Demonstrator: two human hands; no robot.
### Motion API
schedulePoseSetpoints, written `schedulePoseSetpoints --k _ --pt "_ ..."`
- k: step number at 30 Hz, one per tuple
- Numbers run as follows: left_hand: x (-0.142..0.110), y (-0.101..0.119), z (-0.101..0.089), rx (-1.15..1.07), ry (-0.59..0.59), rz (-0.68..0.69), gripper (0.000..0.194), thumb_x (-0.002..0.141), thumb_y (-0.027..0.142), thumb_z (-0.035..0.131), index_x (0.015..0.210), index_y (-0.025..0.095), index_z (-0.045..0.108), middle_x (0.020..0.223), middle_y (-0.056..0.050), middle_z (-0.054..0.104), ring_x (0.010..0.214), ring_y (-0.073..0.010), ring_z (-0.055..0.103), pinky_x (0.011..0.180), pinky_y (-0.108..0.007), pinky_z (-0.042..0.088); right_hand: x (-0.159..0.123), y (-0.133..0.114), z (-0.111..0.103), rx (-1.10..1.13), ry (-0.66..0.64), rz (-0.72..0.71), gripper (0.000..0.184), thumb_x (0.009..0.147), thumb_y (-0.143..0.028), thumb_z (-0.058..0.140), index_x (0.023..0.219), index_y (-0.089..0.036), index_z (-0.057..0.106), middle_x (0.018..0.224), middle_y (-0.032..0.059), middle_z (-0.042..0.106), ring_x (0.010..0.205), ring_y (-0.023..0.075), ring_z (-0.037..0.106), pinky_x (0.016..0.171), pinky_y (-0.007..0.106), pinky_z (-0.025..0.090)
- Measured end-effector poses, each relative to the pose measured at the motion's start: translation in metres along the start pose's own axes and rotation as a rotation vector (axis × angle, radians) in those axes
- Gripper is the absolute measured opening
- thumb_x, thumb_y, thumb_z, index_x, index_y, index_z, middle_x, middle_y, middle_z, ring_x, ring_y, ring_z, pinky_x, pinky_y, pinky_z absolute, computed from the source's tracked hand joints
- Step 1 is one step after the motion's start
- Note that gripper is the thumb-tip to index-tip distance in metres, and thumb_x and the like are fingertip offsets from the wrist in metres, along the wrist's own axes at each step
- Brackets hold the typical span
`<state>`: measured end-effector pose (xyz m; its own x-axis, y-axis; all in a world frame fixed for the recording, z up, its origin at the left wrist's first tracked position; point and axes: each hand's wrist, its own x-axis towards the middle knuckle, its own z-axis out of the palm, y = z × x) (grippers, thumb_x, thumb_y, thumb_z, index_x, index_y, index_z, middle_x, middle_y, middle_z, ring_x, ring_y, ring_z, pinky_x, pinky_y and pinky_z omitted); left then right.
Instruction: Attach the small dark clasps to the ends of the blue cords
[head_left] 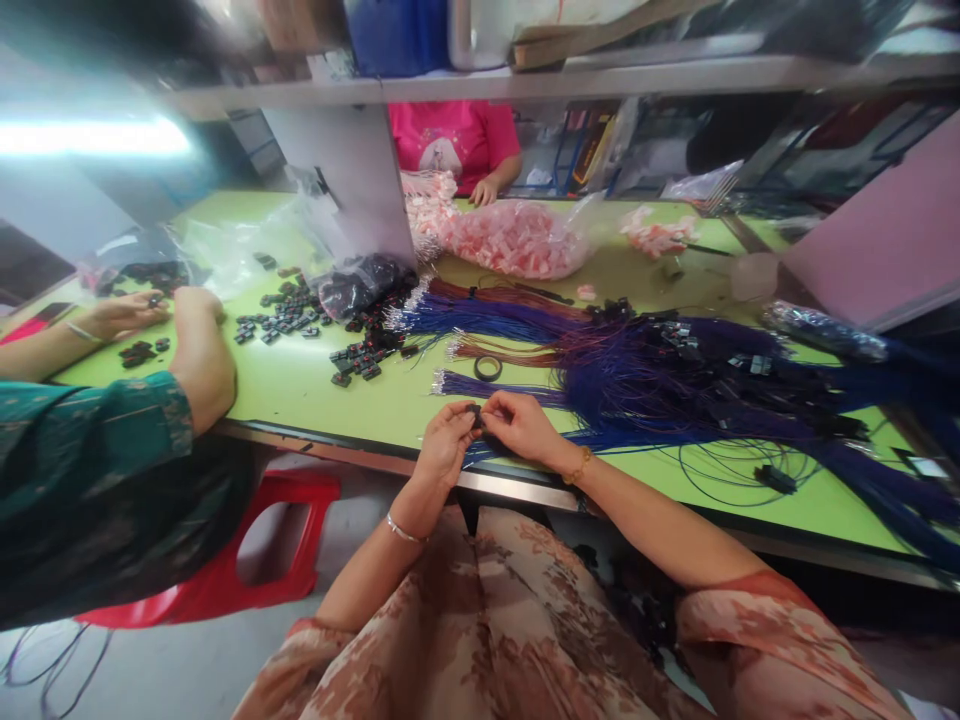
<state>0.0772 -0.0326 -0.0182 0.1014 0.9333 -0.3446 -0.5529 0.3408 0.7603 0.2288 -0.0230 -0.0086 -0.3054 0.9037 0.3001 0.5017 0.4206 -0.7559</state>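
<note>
Close to the table's front edge, my left hand (445, 442) pinches a small black connector housing (474, 412). Against it, my right hand (523, 427) has thumb and forefinger pressed together; what sits between them is too small to make out, perhaps a wire end. Just beyond my hands lie a bundle of blue wires (502, 390) with metal-tipped ends and a roll of black tape (488, 368). A pile of black connector housings (364, 358) is to the left of them, and a large tangle of dark blue wires (645, 375) spreads to the right.
A co-worker's hands (131, 316) handle small black parts at the left, above a red stool (292, 520). Across the table sits a person in a pink shirt (457, 145), behind a bag of pink connectors (517, 238). A shelf (600, 80) spans overhead.
</note>
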Motion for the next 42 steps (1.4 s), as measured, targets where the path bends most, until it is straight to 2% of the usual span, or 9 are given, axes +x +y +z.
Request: schedulePoseSetpoints --k 2,11,15,19,22,25,32,37,42 --pt "-0.001 0.0 0.001 -0.013 -0.004 0.026 0.025 0.064 0.017 0.075 0.085 0.015 0.061 0.078 0.0 0.064 0.07 -0.0085 0.06 0.069 -0.022 0.048 0.001 -0.002 -0.001 0.029 -0.014 0.041 0.008 0.08 -0.021 0.053 0.076 -0.017 0.058 0.066 -0.0013 0.06 0.055 0.0092 0.046 0.054 0.021 0.034" --pt "-0.002 -0.003 0.007 0.071 0.017 0.05 0.027 0.066 0.016 0.074 0.088 0.016 0.059 0.073 0.001 0.063 0.063 -0.0069 0.056 0.065 -0.021 0.044 -0.005 -0.006 0.003 -0.241 0.001 -0.079 0.01 0.081 -0.019 0.05 0.073 -0.017 0.056 0.066 0.0026 0.06 0.058 0.0128 0.048 0.058 0.025 0.032" --pt "-0.001 0.001 0.01 0.047 -0.005 0.075 0.028 0.066 0.017 0.074 0.089 0.016 0.059 0.078 0.0 0.063 0.07 -0.009 0.059 0.071 -0.023 0.046 0.01 -0.004 -0.015 -0.169 -0.06 -0.069 0.016 0.086 -0.025 0.049 0.078 -0.017 0.06 0.071 0.0024 0.063 0.062 0.0129 0.052 0.06 0.024 0.035" --pt "0.007 0.003 0.013 0.0 0.009 0.102 0.028 0.068 0.018 0.072 0.092 0.017 0.058 0.085 -0.003 0.063 0.079 -0.0111 0.061 0.076 -0.026 0.047 0.051 0.014 -0.045 -0.261 0.041 0.053 0.022 0.088 -0.029 0.048 0.086 -0.017 0.065 0.083 0.0048 0.067 0.073 0.0151 0.057 0.067 0.025 0.039" --pt "0.013 -0.001 0.011 -0.009 0.023 0.077 0.027 0.067 0.017 0.072 0.091 0.016 0.058 0.085 -0.003 0.063 0.079 -0.0111 0.061 0.077 -0.026 0.047 0.078 0.036 -0.054 -0.568 -0.032 0.221 0.018 0.084 -0.026 0.054 0.089 -0.017 0.069 0.091 0.0093 0.068 0.079 0.0191 0.058 0.067 0.027 0.038" --pt "0.015 -0.003 0.008 -0.013 0.018 0.072 0.028 0.067 0.017 0.072 0.091 0.016 0.058 0.085 -0.003 0.063 0.08 -0.0112 0.061 0.078 -0.026 0.047 0.091 0.055 -0.05 -0.673 -0.128 0.304 0.017 0.082 -0.026 0.056 0.091 -0.019 0.069 0.094 0.0093 0.068 0.081 0.0197 0.059 0.066 0.026 0.037" --pt "0.017 -0.003 0.005 -0.022 0.0 0.049 0.031 0.065 0.018 0.073 0.092 0.015 0.058 0.085 -0.004 0.065 0.078 -0.0114 0.062 0.076 -0.027 0.047 0.091 0.067 -0.051 -0.661 -0.168 0.182 0.016 0.085 -0.021 0.05 0.087 -0.018 0.065 0.091 0.008 0.068 0.08 0.0175 0.056 0.067 0.026 0.034" --pt "0.015 -0.003 0.005 -0.026 -0.003 0.049 0.03 0.066 0.018 0.073 0.091 0.015 0.059 0.082 -0.003 0.065 0.077 -0.0115 0.062 0.075 -0.026 0.047 0.091 0.054 -0.054 -0.745 -0.12 0.13 0.018 0.087 -0.021 0.047 0.087 -0.017 0.063 0.088 0.0106 0.067 0.075 0.0191 0.055 0.062 0.028 0.03" --pt "0.014 -0.002 0.006 -0.025 -0.002 0.046 0.029 0.066 0.017 0.073 0.091 0.015 0.059 0.082 -0.004 0.065 0.076 -0.0118 0.062 0.075 -0.027 0.047 0.1 0.031 -0.039 -0.564 -0.117 0.058 0.014 0.083 -0.022 0.049 0.083 -0.016 0.062 0.081 0.0076 0.066 0.07 0.0167 0.053 0.063 0.026 0.03"
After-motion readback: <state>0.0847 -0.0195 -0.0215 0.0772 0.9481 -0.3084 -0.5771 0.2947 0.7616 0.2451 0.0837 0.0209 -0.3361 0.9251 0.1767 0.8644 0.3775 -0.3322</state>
